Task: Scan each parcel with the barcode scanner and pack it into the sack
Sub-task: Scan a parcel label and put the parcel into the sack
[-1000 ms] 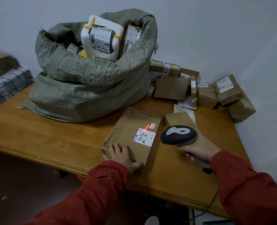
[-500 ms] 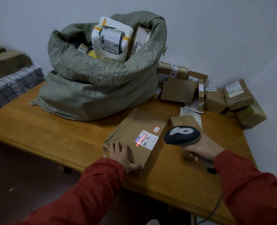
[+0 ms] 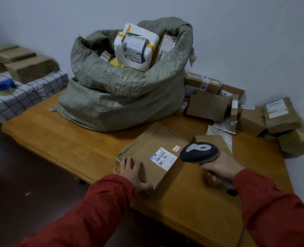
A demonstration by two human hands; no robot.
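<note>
Left hand [image 3: 132, 172]: fingers straight, pressing the near corner of the flat cardboard parcel [image 3: 148, 139], label-up on the table [image 3: 73, 138] before the sack [image 3: 122, 98]. Right hand [image 3: 219, 168]: curled round the barcode scanner [image 3: 199, 152]. Parcel likely stiff and light; take by opposite edges.

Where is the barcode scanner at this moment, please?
In the head view, right of centre, the barcode scanner is gripped by the right hand above the table, just right of the labelled flat parcel under the left hand.
</note>
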